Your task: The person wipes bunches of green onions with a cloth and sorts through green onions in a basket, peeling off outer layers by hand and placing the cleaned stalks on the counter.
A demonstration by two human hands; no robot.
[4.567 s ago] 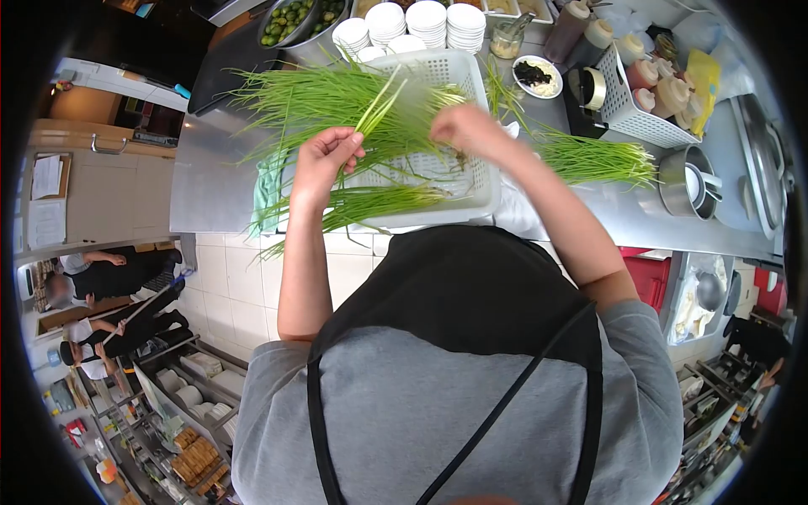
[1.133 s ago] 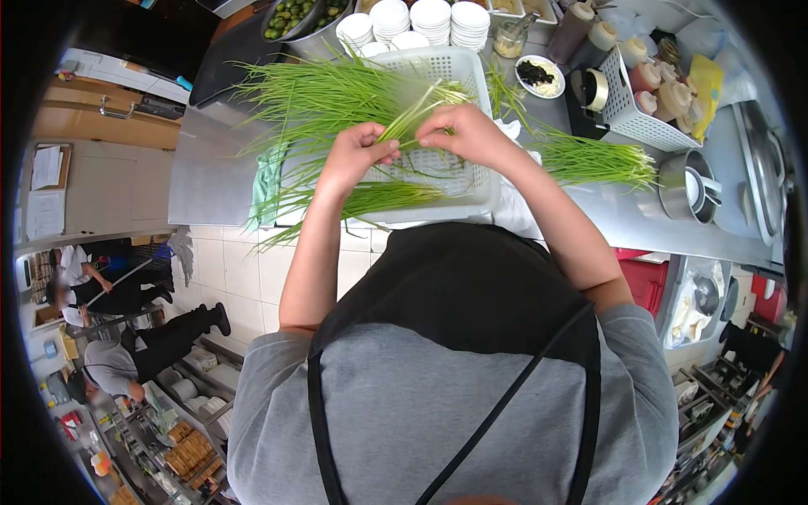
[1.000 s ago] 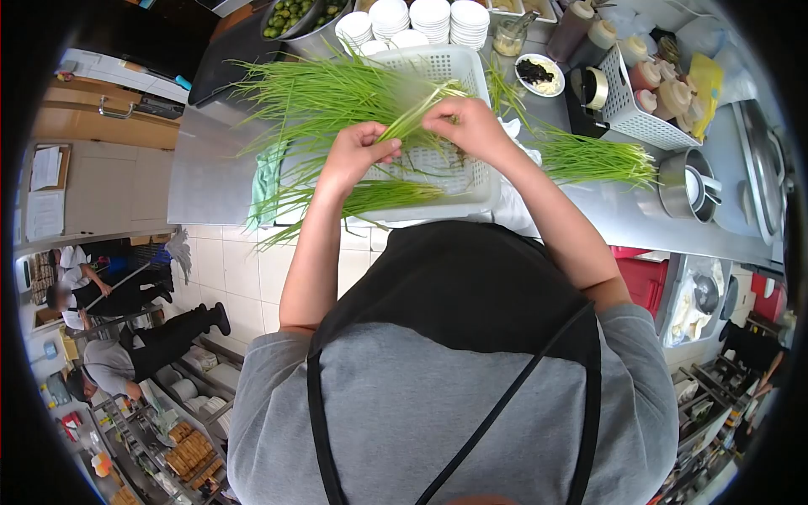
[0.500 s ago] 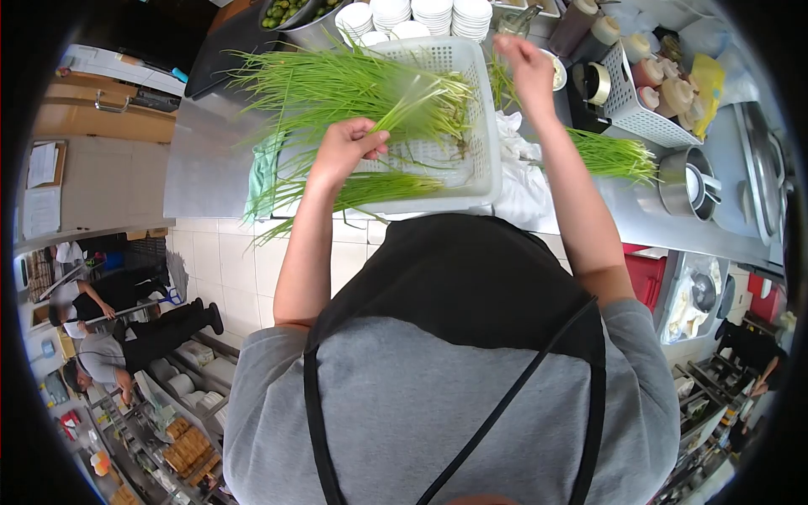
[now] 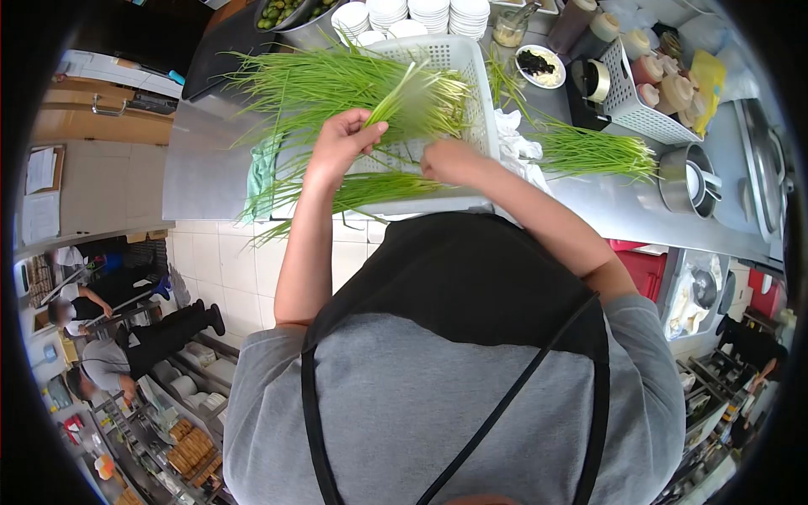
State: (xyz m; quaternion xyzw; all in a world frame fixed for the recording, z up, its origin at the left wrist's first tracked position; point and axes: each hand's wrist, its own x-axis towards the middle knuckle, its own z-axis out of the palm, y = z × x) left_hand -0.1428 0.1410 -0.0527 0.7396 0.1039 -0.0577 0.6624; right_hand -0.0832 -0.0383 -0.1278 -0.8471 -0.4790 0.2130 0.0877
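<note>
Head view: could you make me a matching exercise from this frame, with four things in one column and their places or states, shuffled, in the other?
Things:
1. left hand
2. green cloth
3. pot
4. white dishes

Places or states:
a. stacked beyond the basket
b. beside the pale ends of the bunch on the right
c. pinching a few stalks
d. left of the basket, leaf tips lying across it

Right pairs: 1-c, 2-d, 3-b, 4-a
</note>
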